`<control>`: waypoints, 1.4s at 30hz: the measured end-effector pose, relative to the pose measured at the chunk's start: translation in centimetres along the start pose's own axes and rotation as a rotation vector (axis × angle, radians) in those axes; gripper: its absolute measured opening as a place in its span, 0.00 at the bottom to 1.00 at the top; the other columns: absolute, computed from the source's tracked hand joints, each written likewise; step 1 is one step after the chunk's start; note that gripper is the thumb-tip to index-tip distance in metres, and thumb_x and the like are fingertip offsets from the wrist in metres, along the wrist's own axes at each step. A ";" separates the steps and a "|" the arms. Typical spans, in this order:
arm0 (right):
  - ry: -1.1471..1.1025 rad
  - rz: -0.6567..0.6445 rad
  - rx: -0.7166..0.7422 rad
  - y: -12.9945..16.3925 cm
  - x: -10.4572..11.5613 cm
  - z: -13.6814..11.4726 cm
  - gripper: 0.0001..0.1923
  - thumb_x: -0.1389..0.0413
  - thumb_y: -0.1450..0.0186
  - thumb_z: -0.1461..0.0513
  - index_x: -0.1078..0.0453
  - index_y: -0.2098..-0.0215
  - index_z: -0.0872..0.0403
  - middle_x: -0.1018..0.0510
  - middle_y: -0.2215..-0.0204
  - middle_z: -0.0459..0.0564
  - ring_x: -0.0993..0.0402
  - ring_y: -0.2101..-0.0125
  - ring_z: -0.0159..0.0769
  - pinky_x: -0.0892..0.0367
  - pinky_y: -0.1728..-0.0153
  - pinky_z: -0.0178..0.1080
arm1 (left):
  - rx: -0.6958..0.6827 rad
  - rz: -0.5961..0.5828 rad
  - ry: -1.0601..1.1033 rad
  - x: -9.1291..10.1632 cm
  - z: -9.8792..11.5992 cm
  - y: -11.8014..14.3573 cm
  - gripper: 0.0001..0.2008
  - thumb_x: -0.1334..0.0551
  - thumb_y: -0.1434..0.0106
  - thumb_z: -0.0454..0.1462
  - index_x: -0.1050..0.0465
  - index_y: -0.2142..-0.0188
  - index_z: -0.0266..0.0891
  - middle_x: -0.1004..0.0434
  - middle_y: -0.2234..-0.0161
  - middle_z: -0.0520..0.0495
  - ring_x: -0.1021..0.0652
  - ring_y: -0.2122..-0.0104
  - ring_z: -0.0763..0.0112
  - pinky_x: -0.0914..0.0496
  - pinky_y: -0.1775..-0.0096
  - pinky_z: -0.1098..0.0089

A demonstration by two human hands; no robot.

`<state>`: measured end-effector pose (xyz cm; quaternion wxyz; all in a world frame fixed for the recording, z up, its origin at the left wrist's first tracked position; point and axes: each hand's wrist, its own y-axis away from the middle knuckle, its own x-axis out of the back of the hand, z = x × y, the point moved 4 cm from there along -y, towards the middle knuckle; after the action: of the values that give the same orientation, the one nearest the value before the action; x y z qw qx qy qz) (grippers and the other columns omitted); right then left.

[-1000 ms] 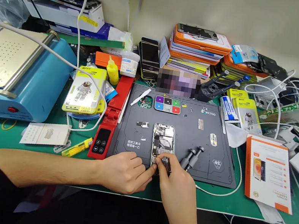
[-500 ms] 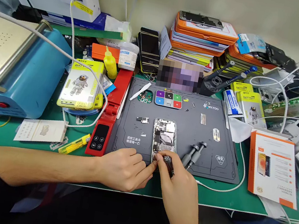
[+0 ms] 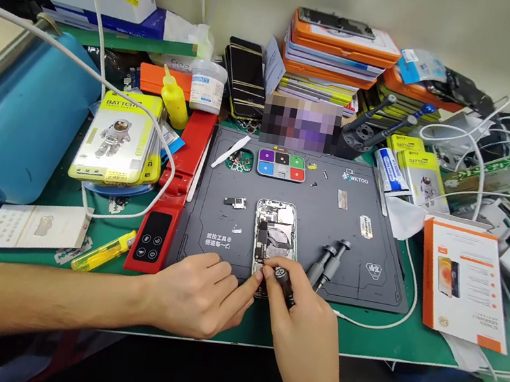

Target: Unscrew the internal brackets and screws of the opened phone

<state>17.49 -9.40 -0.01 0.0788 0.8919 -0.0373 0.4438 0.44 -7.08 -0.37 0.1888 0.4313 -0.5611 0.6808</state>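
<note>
An opened smartphone [image 3: 296, 224] lies on the dark grey work mat [image 3: 254, 194], its inner parts bare. My left hand [image 3: 201, 297] is closed, fingers curled, with the index finger reaching to the phone's lower end; its thumb is hidden. My right hand [image 3: 306, 332] is closed around a dark screwdriver [image 3: 284, 285], tucked between thumb and fingers. Its thumb and index fingertip pinch close to the phone's lower left part, against my left fingertip. Whatever is between those tips is too small to make out. Two more grey screwdrivers [image 3: 328, 263] lie right of my right hand.
On the mat are a small metal phone part [image 3: 236, 203], a coloured magnetic tray [image 3: 282, 165] and a white spudger [image 3: 231, 151]. A red folding lamp [image 3: 156, 233], yellow lighter [image 3: 104, 250] and battery boxes [image 3: 119, 137] stand left. An orange-white box [image 3: 465, 284] lies right; a cable crosses the left.
The view has shifted, so most things sit a little farther left in it. Both hands stay at the phone's lower end with almost the same grip.
</note>
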 end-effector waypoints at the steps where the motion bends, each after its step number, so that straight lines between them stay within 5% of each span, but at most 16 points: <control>1: 0.006 0.013 0.005 0.0 0.0 0.0 0.10 0.47 0.23 0.53 0.24 0.56 0.43 0.18 0.75 0.36 0.30 0.83 0.31 0.40 0.77 0.34 | 0.001 0.002 -0.002 0.0 0.0 0.0 0.15 0.35 0.29 0.34 0.19 0.50 0.21 0.24 0.77 0.51 0.29 0.79 0.69 0.38 0.79 0.64; 15: 0.026 0.120 0.064 0.2 -0.5 0.5 0.12 0.47 0.24 0.53 0.23 0.60 0.44 0.20 0.78 0.38 0.29 0.82 0.33 0.41 0.78 0.34 | -0.031 0.014 -0.024 -0.2 0.4 0.0 0.15 0.38 0.27 0.33 0.19 0.49 0.21 0.23 0.75 0.49 0.28 0.79 0.67 0.37 0.80 0.63; 22: -0.083 0.107 -0.011 0.1 -0.5 1.0 0.14 0.47 0.25 0.50 0.21 0.59 0.44 0.19 0.77 0.39 0.37 0.86 0.32 0.42 0.80 0.35 | -0.057 0.015 -0.042 -0.1 0.4 0.0 0.14 0.39 0.27 0.32 0.20 0.49 0.21 0.24 0.76 0.51 0.28 0.79 0.68 0.37 0.80 0.63; 28: -0.106 0.150 0.029 0.1 -0.5 0.9 0.15 0.48 0.24 0.51 0.20 0.58 0.45 0.14 0.71 0.43 0.21 0.76 0.35 0.35 0.74 0.34 | -0.043 0.042 -0.033 -0.3 0.4 0.1 0.14 0.38 0.27 0.33 0.19 0.51 0.22 0.24 0.77 0.51 0.28 0.80 0.68 0.37 0.81 0.63; 42: -0.049 0.175 0.118 0.0 -0.3 0.9 0.17 0.49 0.23 0.52 0.19 0.58 0.45 0.14 0.72 0.43 0.21 0.78 0.36 0.33 0.77 0.34 | -0.034 0.021 -0.008 -0.2 0.3 0.0 0.14 0.37 0.29 0.32 0.18 0.51 0.21 0.21 0.76 0.48 0.27 0.80 0.66 0.36 0.82 0.63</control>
<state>18.01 -9.54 -0.80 -0.0137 0.8989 -0.0908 0.4284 0.73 -7.34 -0.52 0.1866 0.4249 -0.5780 0.6712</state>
